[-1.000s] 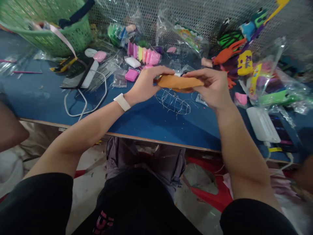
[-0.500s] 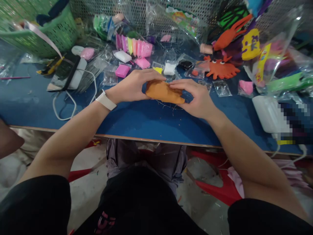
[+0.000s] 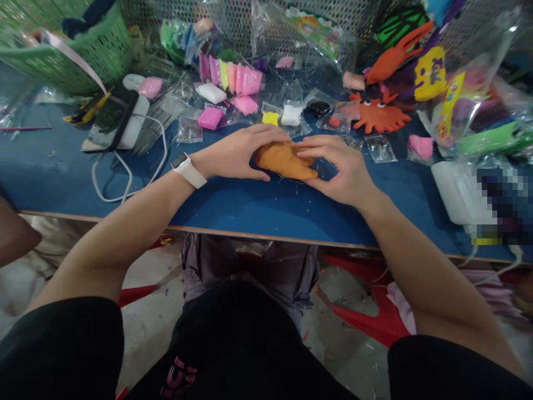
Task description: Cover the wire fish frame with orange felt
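Orange clay (image 3: pixel 283 159) is at frame centre, low over the blue table (image 3: pixel 233 205) — bits of wire (image 3: pixel 296 186) poke out along its lower edge. My right hand (image 3: pixel 345 169) grips its right end. My left hand (image 3: pixel 237 150) cups the left end loosely, thumb clear. Red-orange crab (image 3: pixel 381 115) sits upper right.

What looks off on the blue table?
Two things: thin wire ends poke out under the orange piece near the right hand, like loose strands; a pixelated patch hides whatever lies beside the white box.
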`<state>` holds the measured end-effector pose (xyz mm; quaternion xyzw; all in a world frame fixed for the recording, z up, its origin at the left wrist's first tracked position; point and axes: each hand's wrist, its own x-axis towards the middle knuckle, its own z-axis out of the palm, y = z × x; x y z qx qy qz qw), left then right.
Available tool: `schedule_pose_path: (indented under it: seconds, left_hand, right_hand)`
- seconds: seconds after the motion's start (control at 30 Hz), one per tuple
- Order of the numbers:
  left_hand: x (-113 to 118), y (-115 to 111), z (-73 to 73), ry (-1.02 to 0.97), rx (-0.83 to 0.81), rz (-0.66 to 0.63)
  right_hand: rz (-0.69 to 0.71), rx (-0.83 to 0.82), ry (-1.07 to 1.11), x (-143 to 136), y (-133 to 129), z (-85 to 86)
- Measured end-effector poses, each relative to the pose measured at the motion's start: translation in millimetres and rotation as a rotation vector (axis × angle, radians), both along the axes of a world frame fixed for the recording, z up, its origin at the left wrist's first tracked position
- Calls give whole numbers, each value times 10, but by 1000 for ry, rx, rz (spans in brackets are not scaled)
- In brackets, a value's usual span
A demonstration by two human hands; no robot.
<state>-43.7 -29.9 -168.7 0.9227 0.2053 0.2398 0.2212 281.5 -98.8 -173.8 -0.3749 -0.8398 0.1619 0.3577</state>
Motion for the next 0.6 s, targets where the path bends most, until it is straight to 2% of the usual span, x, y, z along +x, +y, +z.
schedule_pose_path:
  seconds: [0.13, 0.3, 0.6]
  left_hand:
    - [58, -33, -19, 2, -33, 2]
    - [104, -34, -35, -34, -45, 82]
    - [133, 56, -163, 48, -26, 95]
  right_hand:
    - [15, 28, 7, 64, -50, -23]
    - [1, -16, 2, 103, -58, -40]
    - [-34, -92, -28, 58, 8, -256]
